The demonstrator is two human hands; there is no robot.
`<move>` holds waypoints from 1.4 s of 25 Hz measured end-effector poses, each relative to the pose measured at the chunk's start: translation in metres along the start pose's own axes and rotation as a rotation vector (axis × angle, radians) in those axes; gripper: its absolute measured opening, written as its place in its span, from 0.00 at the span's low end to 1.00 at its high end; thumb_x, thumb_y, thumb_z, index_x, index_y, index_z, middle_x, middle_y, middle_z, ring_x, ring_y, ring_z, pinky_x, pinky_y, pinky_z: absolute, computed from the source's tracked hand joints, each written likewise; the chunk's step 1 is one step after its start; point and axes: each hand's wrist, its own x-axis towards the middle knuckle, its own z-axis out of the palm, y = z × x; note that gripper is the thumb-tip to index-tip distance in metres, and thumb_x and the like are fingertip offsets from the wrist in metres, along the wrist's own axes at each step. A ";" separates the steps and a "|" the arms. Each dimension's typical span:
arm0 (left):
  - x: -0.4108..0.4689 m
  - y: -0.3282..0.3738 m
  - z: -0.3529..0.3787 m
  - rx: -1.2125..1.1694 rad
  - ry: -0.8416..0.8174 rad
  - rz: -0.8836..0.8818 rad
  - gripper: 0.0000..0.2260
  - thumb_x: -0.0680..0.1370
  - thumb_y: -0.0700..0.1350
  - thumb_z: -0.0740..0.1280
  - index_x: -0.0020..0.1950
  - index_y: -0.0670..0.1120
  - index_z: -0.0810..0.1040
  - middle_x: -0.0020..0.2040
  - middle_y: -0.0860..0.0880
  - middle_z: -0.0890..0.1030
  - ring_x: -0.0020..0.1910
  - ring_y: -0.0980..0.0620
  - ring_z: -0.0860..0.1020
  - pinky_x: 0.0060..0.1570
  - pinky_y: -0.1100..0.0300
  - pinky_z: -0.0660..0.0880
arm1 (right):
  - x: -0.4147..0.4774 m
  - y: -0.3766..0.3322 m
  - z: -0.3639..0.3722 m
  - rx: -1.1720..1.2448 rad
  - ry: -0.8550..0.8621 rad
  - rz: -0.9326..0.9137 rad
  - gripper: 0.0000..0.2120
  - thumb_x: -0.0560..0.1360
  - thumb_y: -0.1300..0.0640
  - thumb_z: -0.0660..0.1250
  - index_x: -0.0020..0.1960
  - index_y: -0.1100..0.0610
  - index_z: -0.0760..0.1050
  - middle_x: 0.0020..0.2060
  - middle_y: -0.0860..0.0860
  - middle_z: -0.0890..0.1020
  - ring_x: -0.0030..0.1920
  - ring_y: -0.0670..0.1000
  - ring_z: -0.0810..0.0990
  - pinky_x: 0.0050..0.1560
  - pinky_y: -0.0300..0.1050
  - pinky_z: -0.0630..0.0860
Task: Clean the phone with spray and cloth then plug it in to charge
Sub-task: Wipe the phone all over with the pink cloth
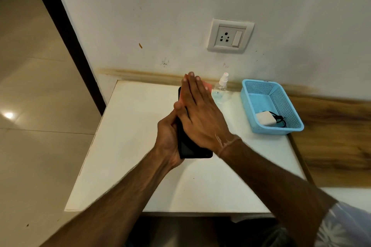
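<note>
Wiping stage by the look of it; charging is not started yet. The left hand (168, 136) is gripping the phone (190, 146) along its left edge, fingers wrapped round it, holding it tilted above the white table (130, 146). The right hand (200, 112) is lying flat across the phone's face, fingers straight and together, pressing an orange-pink cloth (207, 86) against it. Only a sliver of cloth is showing past the fingertips, so I can't tell how much of the screen it's covering.

Risks:
- The phone is being held by one edge in mid-air, so a hard push from the flat palm could be levering it out of the grip and dropping it onto the table.
- Any wet residue reaching the port before plugging in would be bad.

The spray bottle (220, 90) is standing just behind the hands near the wall. The charger (265, 118) with its cable is sitting in the blue basket (249, 106), with the wall socket (229, 36) above and empty.
</note>
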 end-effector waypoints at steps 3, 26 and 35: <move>0.000 0.000 -0.003 -0.025 0.012 0.013 0.22 0.81 0.59 0.57 0.57 0.49 0.87 0.61 0.44 0.84 0.59 0.42 0.83 0.54 0.46 0.82 | 0.011 -0.009 0.002 -0.015 0.001 -0.004 0.33 0.80 0.39 0.37 0.79 0.57 0.39 0.78 0.53 0.40 0.77 0.50 0.36 0.77 0.49 0.38; 0.006 0.010 -0.004 0.004 0.035 0.019 0.24 0.83 0.61 0.55 0.60 0.49 0.85 0.63 0.41 0.83 0.60 0.40 0.82 0.55 0.46 0.81 | 0.013 0.003 0.001 0.040 -0.002 0.135 0.34 0.80 0.39 0.38 0.78 0.58 0.37 0.78 0.53 0.39 0.77 0.51 0.35 0.77 0.54 0.40; -0.003 0.016 0.003 -0.036 -0.058 -0.064 0.32 0.77 0.62 0.60 0.69 0.37 0.76 0.60 0.36 0.80 0.52 0.39 0.80 0.57 0.47 0.77 | -0.112 -0.043 0.030 0.093 -0.062 0.041 0.35 0.79 0.34 0.35 0.78 0.54 0.36 0.78 0.48 0.37 0.77 0.50 0.36 0.76 0.55 0.43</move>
